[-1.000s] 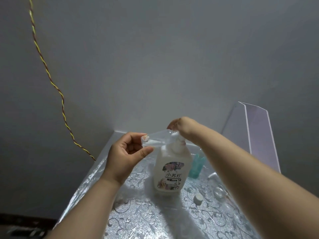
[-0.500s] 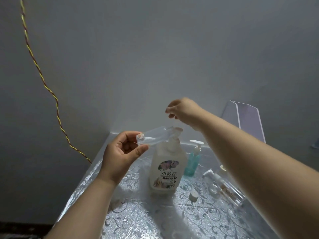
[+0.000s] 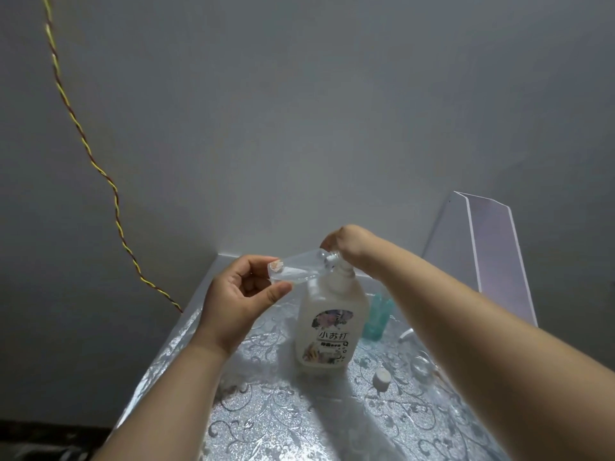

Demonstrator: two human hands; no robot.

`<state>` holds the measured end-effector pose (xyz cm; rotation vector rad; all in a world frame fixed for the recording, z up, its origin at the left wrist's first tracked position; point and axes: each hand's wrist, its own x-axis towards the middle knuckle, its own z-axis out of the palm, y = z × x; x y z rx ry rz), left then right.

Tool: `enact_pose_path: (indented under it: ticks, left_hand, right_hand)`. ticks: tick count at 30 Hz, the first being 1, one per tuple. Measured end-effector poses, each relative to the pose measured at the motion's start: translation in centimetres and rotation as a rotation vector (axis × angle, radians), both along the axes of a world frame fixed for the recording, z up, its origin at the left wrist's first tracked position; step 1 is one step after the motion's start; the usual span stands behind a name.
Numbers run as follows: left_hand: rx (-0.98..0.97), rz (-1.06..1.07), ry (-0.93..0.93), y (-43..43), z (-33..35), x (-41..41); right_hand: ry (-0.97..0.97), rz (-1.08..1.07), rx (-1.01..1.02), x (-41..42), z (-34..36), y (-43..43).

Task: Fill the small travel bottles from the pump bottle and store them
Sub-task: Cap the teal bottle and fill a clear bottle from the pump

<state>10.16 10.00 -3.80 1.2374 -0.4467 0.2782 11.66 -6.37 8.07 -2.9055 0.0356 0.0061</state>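
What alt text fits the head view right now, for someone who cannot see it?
The left hand pinches a small clear travel bottle, mouth at the spout of a white pump bottle; the right hand rests on its pump head. A teal bottle and a white cap sit on the patterned table.

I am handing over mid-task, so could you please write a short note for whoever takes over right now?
Left hand pinches the clear travel bottle by its base, tilted, mouth at the pump spout.
Right hand rests on top of the pump bottle; its grip is hidden.
A white cap lies on the table.
Fill level unclear.
To do: finish filling, cap, store.
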Motion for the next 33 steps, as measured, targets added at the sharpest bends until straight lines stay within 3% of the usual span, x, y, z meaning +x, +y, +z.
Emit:
enact_pose_path:
  ticks: [11,13,18,25,33]
  left_hand:
    - [-0.021,-0.014,-0.014,-0.3,0.2,0.0]
    - [-0.026,-0.019,-0.016,-0.3,0.3,-0.1]
    - [-0.021,0.000,0.002,-0.3,0.2,0.0]
    - [0.003,-0.010,0.029,-0.1,0.0,0.0]
    - [0.005,-0.006,0.008,-0.2,0.2,-0.2]
  right_hand:
    - [-0.178,-0.020,0.306,-0.7,3.6,-0.9]
    - [-0.193,-0.031,0.307,-0.7,4.1,-0.5]
    - [-0.013,-0.052,0.190,-0.7,1.6,0.3]
    - [0.010,0.044,0.016,0.6,0.1,-0.4]
    - [0.003,0.004,0.163,0.2,0.7,-0.5]
